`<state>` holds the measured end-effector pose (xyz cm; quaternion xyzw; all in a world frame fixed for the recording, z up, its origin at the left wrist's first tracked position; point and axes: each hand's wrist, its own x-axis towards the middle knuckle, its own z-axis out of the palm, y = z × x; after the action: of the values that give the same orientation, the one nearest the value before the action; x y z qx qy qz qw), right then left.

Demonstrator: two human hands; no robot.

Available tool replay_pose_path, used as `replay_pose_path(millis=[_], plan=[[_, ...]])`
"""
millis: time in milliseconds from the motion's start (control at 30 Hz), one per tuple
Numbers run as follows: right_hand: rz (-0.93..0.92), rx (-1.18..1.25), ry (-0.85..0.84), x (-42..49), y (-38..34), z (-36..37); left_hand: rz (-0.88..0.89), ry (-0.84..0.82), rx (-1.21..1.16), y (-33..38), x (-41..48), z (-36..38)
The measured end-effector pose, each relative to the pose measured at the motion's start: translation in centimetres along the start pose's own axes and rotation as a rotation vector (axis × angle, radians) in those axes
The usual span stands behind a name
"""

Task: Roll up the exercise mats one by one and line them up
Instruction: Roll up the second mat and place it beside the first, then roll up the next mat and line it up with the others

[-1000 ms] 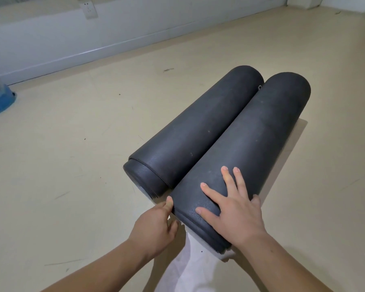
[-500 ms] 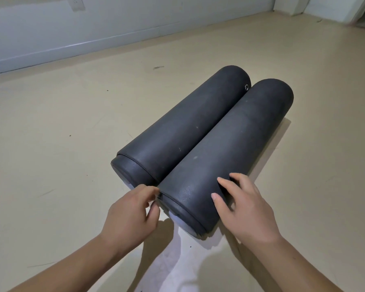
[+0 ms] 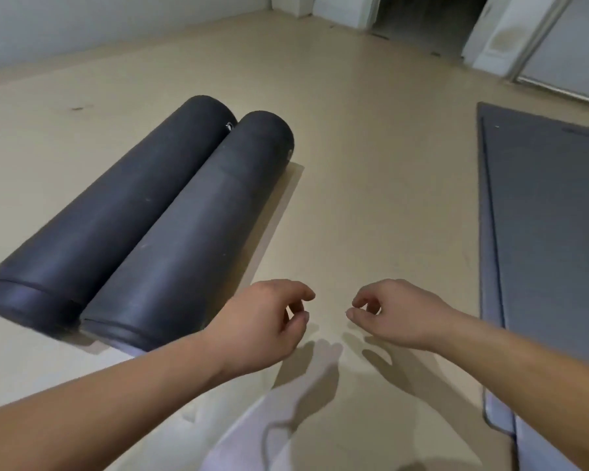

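Between mats now, left hand [image 3: 262, 324] and right hand [image 3: 398, 314] loosely curled and empty just right of the rolled pair [image 3: 170, 239], side by side and touching; next, likely reaching for the flat mat [image 3: 551, 249] well right of that pair to start rolling.

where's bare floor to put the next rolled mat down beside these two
Widest free patch: the floor strip between the right rolled mat and the flat mat, with the left hand and right hand over its near end. Also free: floor beyond the rolls up to the wall. Crowded: the left rolled mat touches the right one, no gap.
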<state>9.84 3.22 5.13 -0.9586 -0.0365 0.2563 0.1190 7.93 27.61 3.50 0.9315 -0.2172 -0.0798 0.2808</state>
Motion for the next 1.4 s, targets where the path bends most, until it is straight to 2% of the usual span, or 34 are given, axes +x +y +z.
replay_pose_path(millis=[267, 467, 667, 800, 933, 1167, 1333, 1400], plan=[[0.211, 0.157, 0.051, -14.0, 18.0, -1.4, 0.307, -0.315, 0.11, 18.0, 6.8, 7.0], [0.435, 0.438, 0.167, -23.1, 31.2, 6.7, 0.469, -0.587, 0.356, 31.1, 9.2, 14.3], [0.566, 0.469, 0.098, -30.1, 38.1, 16.0, 0.484, -0.829, 0.539, 39.2, 7.5, 27.6], [0.587, 0.479, 0.131, -32.0, 39.9, 20.2, 0.483, -0.841, 0.607, 39.6, 2.7, 35.9], [0.542, 0.438, 0.167, -32.5, 40.7, 22.5, 0.518, -0.766, 0.635, 37.7, -1.1, 39.7], [0.502, 0.348, 0.101, -32.5, 40.1, 23.6, 0.652, -0.619, 0.67, 36.4, 0.3, 40.5], [0.485, 0.385, 0.133, -33.1, 39.6, 23.2, 0.767, -0.677, 0.915, 37.9, -0.8, 40.9], [0.461, 0.348, 0.176, -33.5, 39.3, 22.9, 0.816, -0.711, 0.943, 38.6, -0.2, 39.7]])
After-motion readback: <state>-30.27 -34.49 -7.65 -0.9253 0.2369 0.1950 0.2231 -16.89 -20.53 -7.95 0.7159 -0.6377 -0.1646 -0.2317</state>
